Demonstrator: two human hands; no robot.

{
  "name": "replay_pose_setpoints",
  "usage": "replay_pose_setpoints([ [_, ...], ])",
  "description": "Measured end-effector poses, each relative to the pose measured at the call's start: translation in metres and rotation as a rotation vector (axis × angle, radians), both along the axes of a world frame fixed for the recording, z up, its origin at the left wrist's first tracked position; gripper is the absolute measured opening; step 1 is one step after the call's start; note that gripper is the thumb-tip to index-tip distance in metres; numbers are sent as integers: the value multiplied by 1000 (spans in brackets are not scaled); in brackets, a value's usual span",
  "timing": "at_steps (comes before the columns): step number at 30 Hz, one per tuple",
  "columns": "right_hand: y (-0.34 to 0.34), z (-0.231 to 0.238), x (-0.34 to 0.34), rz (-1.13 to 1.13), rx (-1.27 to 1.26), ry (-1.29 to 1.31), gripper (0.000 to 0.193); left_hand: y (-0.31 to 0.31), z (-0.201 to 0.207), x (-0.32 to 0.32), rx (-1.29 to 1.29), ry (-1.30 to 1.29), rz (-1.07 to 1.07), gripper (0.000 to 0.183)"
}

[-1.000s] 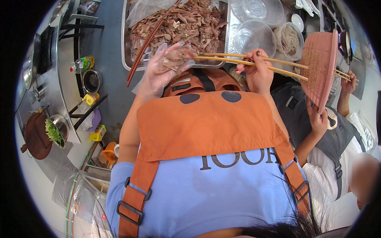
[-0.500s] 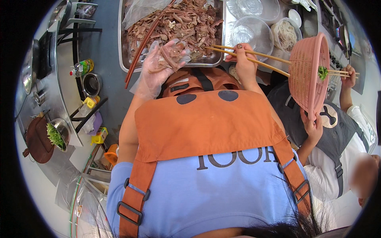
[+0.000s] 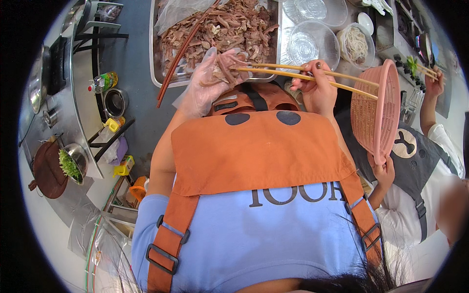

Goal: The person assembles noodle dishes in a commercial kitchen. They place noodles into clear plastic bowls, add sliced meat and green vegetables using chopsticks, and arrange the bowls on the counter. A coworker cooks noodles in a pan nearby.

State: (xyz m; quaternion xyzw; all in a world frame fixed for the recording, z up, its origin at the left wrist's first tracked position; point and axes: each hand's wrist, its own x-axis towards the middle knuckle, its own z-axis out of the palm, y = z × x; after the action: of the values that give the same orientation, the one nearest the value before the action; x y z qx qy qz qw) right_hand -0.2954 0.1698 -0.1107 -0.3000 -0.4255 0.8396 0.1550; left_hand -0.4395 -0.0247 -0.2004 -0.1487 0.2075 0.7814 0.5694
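Sliced cooked meat [image 3: 225,71] rests in my left hand [image 3: 201,82], which wears a clear plastic glove and has its fingers curled around the pieces. My right hand [image 3: 320,90] grips a pair of long wooden chopsticks [image 3: 278,73]. Their tips reach the meat in my left palm. Both hands are at the near edge of a metal tray [image 3: 153,58], heaped with more sliced meat [image 3: 239,31]. A dark red pair of chopsticks [image 3: 181,57] lies across the tray's left side, beside a clear plastic sheet [image 3: 178,14].
Right of the tray stand clear plastic bowls [image 3: 312,46] and a tub of white noodles [image 3: 352,45]. A co-worker's hand [image 3: 383,168] holds a pink basket [image 3: 366,105] close to my right arm; their other hand [image 3: 433,84] lifts greens [image 3: 413,65] with chopsticks. A metal table [image 3: 73,117] stands left.
My left hand has moved right and its fingers have curled in. My chopsticks have shifted left from the tray to the held meat. The co-worker has lifted greens away from the basket.
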Motion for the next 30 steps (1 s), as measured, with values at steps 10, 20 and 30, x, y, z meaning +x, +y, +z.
replay_pose_setpoints([
  [10,13,-7,0,45,433,-67,23,-7,7,-5,79,21,7,54],
  [20,10,-45,2,283,682,-237,24,-38,15,-12,376,-38,108,49],
  [30,11,-49,-2,75,590,-187,26,-33,15,-11,165,-46,126,44],
])
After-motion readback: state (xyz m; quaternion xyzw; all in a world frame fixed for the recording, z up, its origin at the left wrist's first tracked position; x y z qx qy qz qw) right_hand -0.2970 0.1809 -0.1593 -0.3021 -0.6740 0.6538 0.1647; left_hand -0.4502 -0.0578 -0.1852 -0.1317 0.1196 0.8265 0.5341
